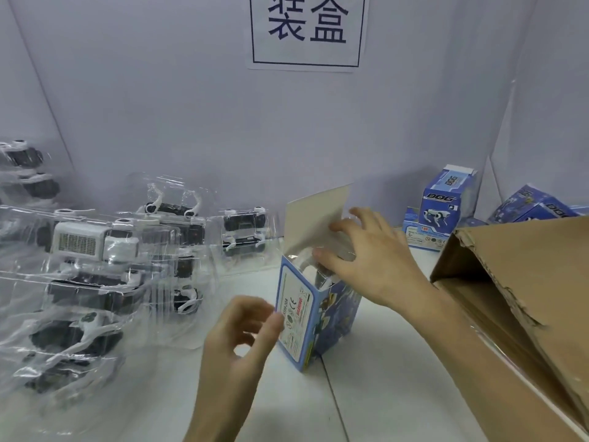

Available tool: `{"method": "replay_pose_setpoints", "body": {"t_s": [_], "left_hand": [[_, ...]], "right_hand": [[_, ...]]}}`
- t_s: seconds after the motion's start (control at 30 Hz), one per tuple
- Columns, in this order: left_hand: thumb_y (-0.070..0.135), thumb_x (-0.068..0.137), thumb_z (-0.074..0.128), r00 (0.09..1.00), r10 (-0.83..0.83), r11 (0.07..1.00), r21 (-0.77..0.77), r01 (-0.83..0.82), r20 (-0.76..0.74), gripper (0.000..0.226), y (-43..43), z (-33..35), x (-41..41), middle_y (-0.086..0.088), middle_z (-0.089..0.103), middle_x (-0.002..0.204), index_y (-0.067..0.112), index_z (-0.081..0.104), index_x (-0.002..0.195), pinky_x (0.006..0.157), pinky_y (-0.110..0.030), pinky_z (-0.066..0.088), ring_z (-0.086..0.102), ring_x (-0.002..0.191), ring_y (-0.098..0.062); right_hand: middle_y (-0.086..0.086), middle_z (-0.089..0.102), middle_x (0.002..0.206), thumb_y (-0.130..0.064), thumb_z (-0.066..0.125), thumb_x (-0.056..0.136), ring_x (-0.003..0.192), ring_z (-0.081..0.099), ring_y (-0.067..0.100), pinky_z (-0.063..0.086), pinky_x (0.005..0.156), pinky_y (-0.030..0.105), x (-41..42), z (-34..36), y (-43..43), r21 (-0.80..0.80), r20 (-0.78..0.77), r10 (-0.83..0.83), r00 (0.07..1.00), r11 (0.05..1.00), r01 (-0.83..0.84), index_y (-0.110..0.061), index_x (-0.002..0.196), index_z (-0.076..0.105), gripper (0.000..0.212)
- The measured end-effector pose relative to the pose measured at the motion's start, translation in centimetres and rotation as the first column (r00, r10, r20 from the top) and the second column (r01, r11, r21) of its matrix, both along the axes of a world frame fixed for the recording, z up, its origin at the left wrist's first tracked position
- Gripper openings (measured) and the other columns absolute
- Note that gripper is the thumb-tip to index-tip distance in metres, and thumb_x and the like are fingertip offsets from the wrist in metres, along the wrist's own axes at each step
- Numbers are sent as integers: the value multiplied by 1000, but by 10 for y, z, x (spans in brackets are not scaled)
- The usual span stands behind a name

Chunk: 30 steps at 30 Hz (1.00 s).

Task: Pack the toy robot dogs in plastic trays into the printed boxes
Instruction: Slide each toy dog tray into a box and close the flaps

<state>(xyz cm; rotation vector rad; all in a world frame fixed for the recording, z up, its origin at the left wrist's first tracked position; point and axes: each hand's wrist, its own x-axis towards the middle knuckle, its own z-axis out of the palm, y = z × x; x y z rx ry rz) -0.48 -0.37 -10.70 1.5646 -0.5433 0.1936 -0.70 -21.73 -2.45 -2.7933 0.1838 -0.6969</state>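
One box (pixel 314 317) stands at centre, lid flap up, with a trayed dog (pixel 307 267) only partly down its mouth. On that tray the right hand (pixel 369 256) presses, fingers spread apart. Against the box's side sits the left hand (pixel 242 330), fingers loosely curled, gripping nothing visible. Several closed boxes (pixel 443 202) stand back right. Many unpacked trays (pixel 86 266) lie stacked left, so most packing looks undone.
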Motion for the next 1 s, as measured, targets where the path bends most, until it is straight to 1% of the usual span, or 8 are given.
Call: {"method": "replay_pose_setpoints", "body": {"t_s": [0.07, 0.17, 0.27, 0.37, 0.5, 0.7, 0.83, 1.0], "left_hand": [[59, 73, 72, 948, 63, 980, 161, -118, 313, 60, -4, 6, 6, 19, 58, 129, 43, 51, 126, 89, -24, 50, 60, 116, -8], [51, 73, 79, 857, -21, 940, 301, -158, 516, 92, -21, 11, 22, 16, 27, 158, 34, 32, 151, 110, -11, 31, 31, 146, -7], [36, 79, 81, 803, 3, 932, 289, -218, 596, 88, -33, 7, 33, 6, 15, 165, 29, 33, 153, 108, -7, 29, 29, 149, -12], [44, 88, 67, 657, 132, 879, 218, -424, 743, 80, -34, 2, 38, -11, 23, 163, 14, 34, 154, 118, -23, 27, 28, 150, -24], [39, 88, 66, 620, 104, 874, 226, -430, 778, 79, -33, 4, 43, -6, 38, 157, 2, 36, 151, 116, -42, 33, 35, 148, -21], [33, 80, 63, 743, -45, 940, 281, -195, 668, 61, -34, 15, 53, 5, 58, 140, 10, 56, 136, 107, -45, 42, 48, 136, -9], [33, 79, 61, 760, -96, 925, 339, -170, 643, 62, -33, 19, 60, 10, 62, 134, 18, 58, 140, 106, -36, 44, 51, 130, -10], [37, 81, 54, 731, -182, 867, 458, -196, 658, 51, -31, 30, 67, 13, 64, 121, 26, 66, 129, 94, -26, 43, 49, 114, -12]], "right_hand": [[-5, 24, 161, -67, 50, 90, 151, 11, 16, 10, 122, 51, 2, -3, 5, -62, 108, 38, 993, 998, -32, -36, 143, 43, 62], [-10, 51, 134, -31, 66, 92, 125, 45, 13, 37, 109, 44, 3, 0, 10, -46, 235, 288, 928, 957, -286, -33, 127, 62, 36], [-27, 55, 130, -7, 51, 97, 111, 47, -6, 42, 92, 17, 2, 1, 9, 8, 91, 480, 872, 876, -483, -37, 124, 66, 43], [-50, 34, 134, -15, 38, 105, 112, 33, -27, 31, 98, 5, 1, 2, 8, 106, -119, 491, 863, 871, -481, -51, 139, 50, 51], [-28, 51, 140, -29, 35, 107, 119, 46, -8, 39, 101, 16, -8, 11, 17, 175, -215, 479, 851, 876, -449, -45, 139, 52, 40], [2, 65, 85, -16, 42, 102, 75, 54, 17, 45, 72, 37, -15, 19, 16, 33, -216, 418, 883, 907, -421, -14, 93, 68, 28], [-5, 69, 72, -6, 53, 93, 61, 57, 11, 42, 58, 18, -7, 13, 15, 119, 16, 351, 936, 929, -350, -21, 87, 77, 29], [-10, 57, 103, -2, 70, 81, 92, 57, 8, 47, 84, 23, -5, 0, 0, 165, 561, -17, 827, 982, -92, -21, 108, 71, 32]]}}
